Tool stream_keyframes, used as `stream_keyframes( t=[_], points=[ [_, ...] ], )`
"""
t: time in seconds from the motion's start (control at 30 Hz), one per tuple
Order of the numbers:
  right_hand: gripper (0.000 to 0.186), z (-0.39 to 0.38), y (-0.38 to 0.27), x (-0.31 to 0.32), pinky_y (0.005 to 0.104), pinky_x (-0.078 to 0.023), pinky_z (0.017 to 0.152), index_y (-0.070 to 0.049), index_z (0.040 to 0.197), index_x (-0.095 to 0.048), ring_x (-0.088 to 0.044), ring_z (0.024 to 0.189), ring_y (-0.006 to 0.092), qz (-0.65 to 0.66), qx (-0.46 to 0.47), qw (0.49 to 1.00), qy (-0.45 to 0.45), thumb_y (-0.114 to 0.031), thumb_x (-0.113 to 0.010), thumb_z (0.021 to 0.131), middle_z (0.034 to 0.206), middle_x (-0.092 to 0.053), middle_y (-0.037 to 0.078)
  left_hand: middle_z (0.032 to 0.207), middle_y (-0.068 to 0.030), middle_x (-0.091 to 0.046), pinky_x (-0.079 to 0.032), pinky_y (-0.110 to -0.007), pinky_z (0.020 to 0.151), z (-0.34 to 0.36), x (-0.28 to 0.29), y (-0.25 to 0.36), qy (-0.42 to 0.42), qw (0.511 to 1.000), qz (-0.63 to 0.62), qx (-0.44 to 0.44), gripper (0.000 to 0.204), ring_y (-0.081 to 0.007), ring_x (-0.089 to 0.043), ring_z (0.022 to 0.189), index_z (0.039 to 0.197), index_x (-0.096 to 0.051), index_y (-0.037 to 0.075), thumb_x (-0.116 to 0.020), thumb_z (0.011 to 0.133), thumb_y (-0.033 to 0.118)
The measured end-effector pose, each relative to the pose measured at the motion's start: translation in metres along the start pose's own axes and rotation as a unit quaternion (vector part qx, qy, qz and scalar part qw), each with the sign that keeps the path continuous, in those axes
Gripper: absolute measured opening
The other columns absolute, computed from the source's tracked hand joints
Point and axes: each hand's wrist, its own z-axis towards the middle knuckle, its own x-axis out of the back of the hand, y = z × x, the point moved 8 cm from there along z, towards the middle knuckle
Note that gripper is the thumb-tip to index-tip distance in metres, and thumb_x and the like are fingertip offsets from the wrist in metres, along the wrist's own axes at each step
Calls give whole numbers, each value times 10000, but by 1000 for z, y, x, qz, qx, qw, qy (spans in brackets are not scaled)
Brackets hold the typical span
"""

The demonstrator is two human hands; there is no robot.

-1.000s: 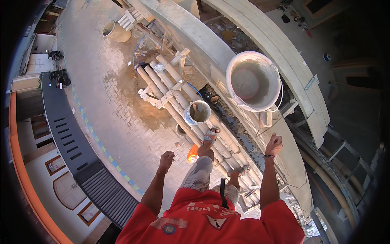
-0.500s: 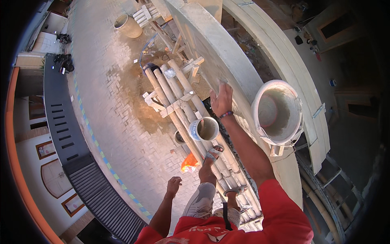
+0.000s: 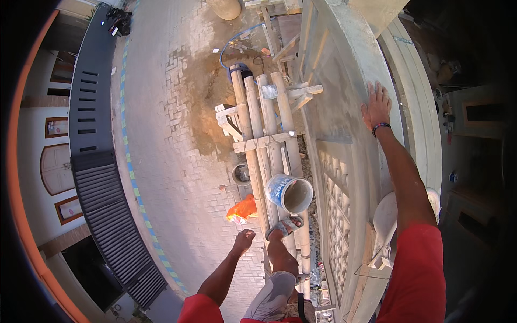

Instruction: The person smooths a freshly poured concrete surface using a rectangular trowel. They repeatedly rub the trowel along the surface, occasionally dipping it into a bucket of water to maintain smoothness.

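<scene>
My right hand [image 3: 377, 107] rests spread on the face of the pale concrete beam [image 3: 355, 48] along the right. My left hand [image 3: 243, 241] hangs loosely closed over the paving, left of a bamboo walkway [image 3: 247, 161], with nothing visible in it. My sandalled foot [image 3: 284, 229] stands on the bamboo poles, just below a white-and-blue pail [image 3: 277, 191] with grey contents. A large pale bucket [image 3: 385, 215] on the right is partly hidden behind my right arm.
An orange bag [image 3: 242, 207] and small bucket [image 3: 240, 175] lie beside the walkway. A crossbar [image 3: 258, 142] ties the poles; timber bracing [image 3: 309, 91] and a blue hose [image 3: 229, 46] stand beyond. A dark gate [image 3: 107, 215] lines the paved lane [image 3: 161, 134].
My right hand has moved forward and right onto the beam. The view has turned, so the walkway runs straighter up the picture and the large bucket sits lower, behind my arm.
</scene>
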Motion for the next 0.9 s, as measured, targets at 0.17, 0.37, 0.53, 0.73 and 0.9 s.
stream_keyframes(
  t=[0.17, 0.37, 0.53, 0.73, 0.9],
  points=[
    [724, -4, 15, 12, 540, -167, 1141, -160, 1518, -223, -159, 1442, 352, 2, -7, 1000, -16, -180, -581, 889, 1568, -189, 146, 991, -191, -690, -506, -390, 845, 183, -10, 153, 16, 988, 75, -133, 325, -312, -667, 958, 1036, -640, -8, -631, 872, 273],
    [699, -6, 15, 11, 560, -153, 1116, -110, 1499, -253, -177, 1421, 391, 22, 82, 996, 42, -180, -571, 881, 1540, -212, 199, 1013, -238, -670, -502, -401, 864, 373, 30, 289, 152, 967, 58, -195, 401, -354, -654, 986, 1111, -604, -25, -629, 863, 289],
    [653, -6, 14, 12, 544, -139, 1130, -77, 1494, -274, -200, 1413, 411, 22, 119, 992, 45, -336, -480, 931, 1536, -231, 217, 999, -278, -657, -488, -443, 893, 448, 58, 349, 240, 930, 38, -274, 447, -388, -639, 966, 1186, -589, -6, -645, 829, 256],
    [639, -3, 8, 23, 496, -175, 1144, -19, 1453, -346, -268, 1387, 422, 28, 162, 984, 71, -411, -419, 954, 1498, -316, 232, 1158, -269, -622, -458, -396, 971, 529, 62, 352, 169, 933, -208, -238, 513, -366, -581, 1130, 1257, -619, 61, -706, 790, 255],
    [643, -5, 15, 26, 477, -160, 1161, -1, 1440, -360, -269, 1398, 395, 26, 152, 986, 67, -417, -412, 952, 1494, -332, 224, 1446, -136, -463, -253, -512, 1117, 534, 44, 369, 100, 944, -273, -157, 534, -276, -388, 1362, 1378, -519, 129, -626, 877, 278]
  ],
)
